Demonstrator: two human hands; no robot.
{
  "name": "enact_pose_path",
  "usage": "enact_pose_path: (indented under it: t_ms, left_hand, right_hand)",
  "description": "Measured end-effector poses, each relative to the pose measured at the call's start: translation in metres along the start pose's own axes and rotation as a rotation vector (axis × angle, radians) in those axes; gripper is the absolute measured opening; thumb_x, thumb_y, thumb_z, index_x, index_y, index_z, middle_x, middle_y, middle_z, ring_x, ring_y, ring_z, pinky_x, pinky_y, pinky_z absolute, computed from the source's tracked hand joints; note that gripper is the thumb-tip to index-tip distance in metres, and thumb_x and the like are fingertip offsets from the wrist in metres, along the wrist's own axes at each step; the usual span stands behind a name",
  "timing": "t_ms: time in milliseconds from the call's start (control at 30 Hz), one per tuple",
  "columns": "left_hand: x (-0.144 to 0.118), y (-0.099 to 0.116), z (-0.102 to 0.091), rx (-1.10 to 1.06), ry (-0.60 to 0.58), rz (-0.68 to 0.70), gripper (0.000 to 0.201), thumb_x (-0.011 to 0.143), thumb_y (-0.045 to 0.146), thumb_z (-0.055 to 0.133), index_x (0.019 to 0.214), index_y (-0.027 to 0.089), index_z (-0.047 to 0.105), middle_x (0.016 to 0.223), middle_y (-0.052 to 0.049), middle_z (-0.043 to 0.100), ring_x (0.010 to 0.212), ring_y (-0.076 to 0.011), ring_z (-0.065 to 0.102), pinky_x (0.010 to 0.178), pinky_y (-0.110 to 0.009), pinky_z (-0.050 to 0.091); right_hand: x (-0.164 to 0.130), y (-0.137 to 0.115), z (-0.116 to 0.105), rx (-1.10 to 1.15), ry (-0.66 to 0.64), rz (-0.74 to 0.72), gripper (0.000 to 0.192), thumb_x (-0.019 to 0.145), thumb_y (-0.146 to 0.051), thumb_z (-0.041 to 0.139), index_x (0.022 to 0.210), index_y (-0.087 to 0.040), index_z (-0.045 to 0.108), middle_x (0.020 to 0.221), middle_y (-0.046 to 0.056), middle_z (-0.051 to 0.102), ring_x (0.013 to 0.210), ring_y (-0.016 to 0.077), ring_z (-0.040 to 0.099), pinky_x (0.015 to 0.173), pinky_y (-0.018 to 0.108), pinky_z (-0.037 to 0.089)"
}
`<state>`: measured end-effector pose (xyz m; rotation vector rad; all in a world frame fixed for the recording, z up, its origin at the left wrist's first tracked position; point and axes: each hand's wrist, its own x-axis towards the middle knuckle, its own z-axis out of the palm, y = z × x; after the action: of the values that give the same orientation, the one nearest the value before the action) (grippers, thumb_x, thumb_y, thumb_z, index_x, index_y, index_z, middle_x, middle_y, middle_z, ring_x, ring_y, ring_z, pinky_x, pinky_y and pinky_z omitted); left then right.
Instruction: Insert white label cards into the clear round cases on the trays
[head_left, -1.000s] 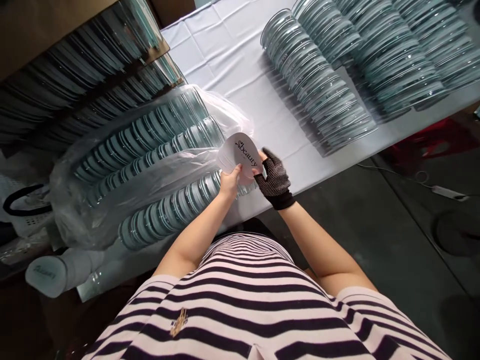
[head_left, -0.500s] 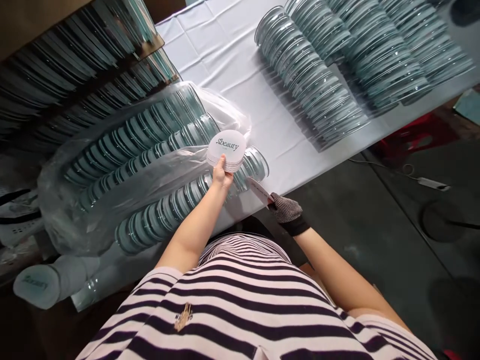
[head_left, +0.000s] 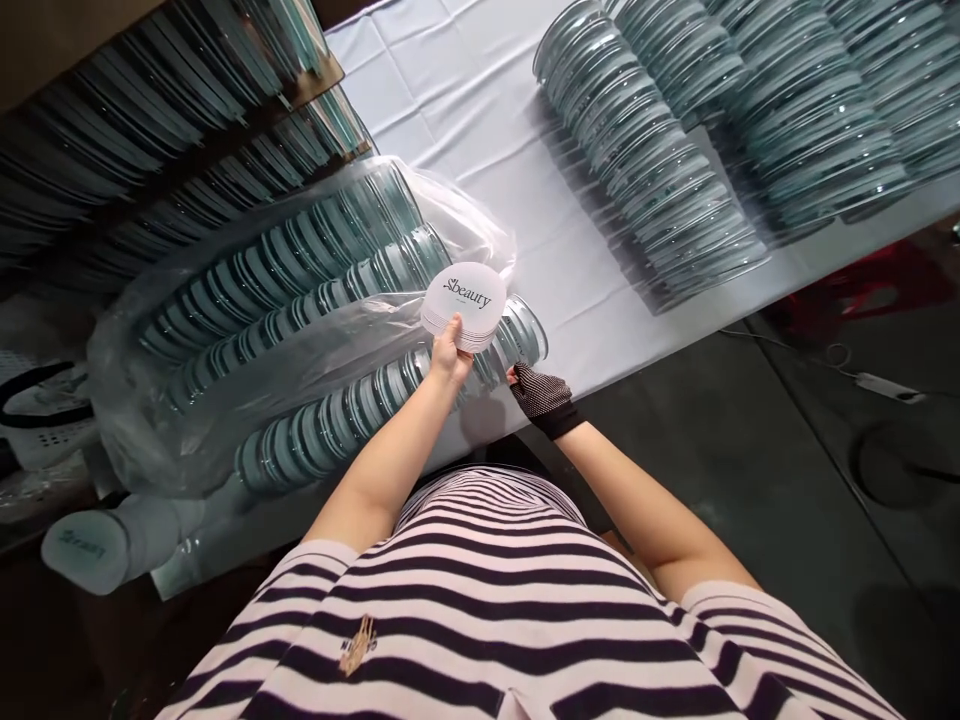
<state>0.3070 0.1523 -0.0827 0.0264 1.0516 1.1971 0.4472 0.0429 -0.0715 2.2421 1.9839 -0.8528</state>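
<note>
My bare left hand (head_left: pixel 453 358) holds a small stack of white rounded cards (head_left: pixel 465 302), thumb on top, the upper one printed "beauty". Just behind and below the stack runs a row of clear, rimmed round pieces (head_left: pixel 315 432) lying on its side. At the right end of that row is my right hand (head_left: pixel 541 392), in a dark dotted glove that leaves the fingertips bare. Its fingers are closed near the end piece (head_left: pixel 526 330), and what they hold, if anything, is hidden.
A clear plastic bag (head_left: pixel 172 440) wraps more rows on the left. Several long rows (head_left: pixel 652 160) lie across the white-covered table (head_left: pixel 442 90). A box (head_left: pixel 330 78) of similar pieces stands upper left; a printed white stack (head_left: pixel 86 552) sits lower left. The table edge faces me.
My right hand has moved left and up to the row's end. The card it held is no longer visible. My left hand keeps its stack, and the view has shifted slightly.
</note>
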Motion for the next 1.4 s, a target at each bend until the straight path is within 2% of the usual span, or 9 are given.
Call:
enact_pose_path:
  t_ms: [333,633,733,867,967,1033,1100,1267,1400]
  left_hand:
    - [0.003,0.001,-0.003,-0.013,-0.006,-0.009,0.039,0.09,0.014,0.065,0.129,0.02,0.064,0.133,-0.008,0.067,0.13,-0.0236,0.058,0.109,-0.039,0.05]
    - [0.0,0.004,-0.002,-0.012,0.0,-0.027,0.043,0.092,0.015,0.063,0.135,0.02,0.06,0.132,-0.009,0.067,0.13,-0.0231,0.057,0.11,-0.037,0.049]
    - [0.0,0.003,-0.002,0.01,-0.007,-0.01,0.046,0.09,0.016,0.068,0.134,0.021,0.061,0.134,-0.009,0.066,0.13,-0.0246,0.058,0.109,-0.04,0.049]
    - [0.001,-0.002,0.0,0.022,-0.017,0.058,0.043,0.089,0.013,0.066,0.131,0.02,0.063,0.132,-0.008,0.067,0.129,-0.0243,0.059,0.109,-0.04,0.05]
    - [-0.001,-0.007,0.003,0.049,-0.023,0.083,0.041,0.089,0.01,0.065,0.129,0.02,0.064,0.129,-0.007,0.07,0.128,-0.0239,0.06,0.108,-0.04,0.051]
    - [-0.006,-0.011,0.004,0.063,-0.054,0.117,0.042,0.087,0.009,0.068,0.127,0.019,0.065,0.126,-0.007,0.071,0.126,-0.0236,0.062,0.108,-0.04,0.05]
    - [-0.013,-0.012,0.002,0.074,-0.102,0.147,0.044,0.082,0.009,0.074,0.124,0.019,0.067,0.124,-0.007,0.072,0.124,-0.0232,0.063,0.109,-0.039,0.049]
    - [-0.031,-0.01,-0.017,0.141,-0.064,0.218,0.037,0.077,0.009,0.078,0.112,0.017,0.072,0.114,-0.006,0.075,0.12,-0.0224,0.066,0.109,-0.037,0.047]
    - [-0.039,-0.001,-0.032,0.187,-0.033,0.189,0.033,0.077,0.01,0.078,0.108,0.019,0.072,0.105,-0.005,0.077,0.117,-0.0233,0.067,0.106,-0.038,0.05]
  right_hand:
    - [0.016,0.001,0.012,-0.008,0.07,0.049,0.039,0.103,-0.038,0.031,0.116,-0.018,0.062,0.1,0.009,0.075,0.082,0.0205,0.069,0.062,0.025,0.032]
    - [0.033,0.006,0.04,-0.055,-0.071,0.035,0.034,0.101,-0.031,0.036,0.12,-0.019,0.062,0.097,0.015,0.074,0.09,0.025,0.069,0.074,0.03,0.043]
    - [0.032,0.0,0.037,0.247,-0.157,0.077,0.033,0.097,-0.026,0.043,0.124,-0.021,0.06,0.095,0.013,0.073,0.086,0.0229,0.07,0.074,0.032,0.049]
    - [0.036,-0.006,0.017,0.581,-0.32,0.057,0.041,0.099,-0.041,0.039,0.129,-0.019,0.057,0.081,0.009,0.072,0.074,0.0221,0.07,0.067,0.033,0.054]
    - [0.046,-0.001,-0.01,0.46,-0.116,0.029,0.039,0.096,-0.046,0.045,0.112,-0.019,0.067,0.088,0.014,0.073,0.087,0.0275,0.071,0.077,0.039,0.055]
    - [0.056,0.002,-0.03,0.403,0.198,0.007,0.044,0.097,-0.048,0.042,0.121,-0.02,0.065,0.107,0.014,0.073,0.104,0.029,0.068,0.088,0.042,0.053]
    - [0.064,0.003,-0.046,0.417,0.391,-0.042,0.053,0.097,-0.048,0.038,0.137,-0.017,0.055,0.129,0.015,0.066,0.119,0.0288,0.061,0.099,0.044,0.05]
    - [0.055,-0.022,-0.048,0.284,0.489,-0.236,0.062,0.093,-0.043,0.047,0.148,-0.013,0.045,0.151,0.017,0.047,0.14,0.0298,0.043,0.116,0.046,0.037]
    - [0.033,-0.047,-0.024,0.412,0.396,-0.207,0.053,0.095,-0.042,0.042,0.141,-0.019,0.052,0.13,0.014,0.064,0.115,0.0268,0.063,0.097,0.041,0.054]
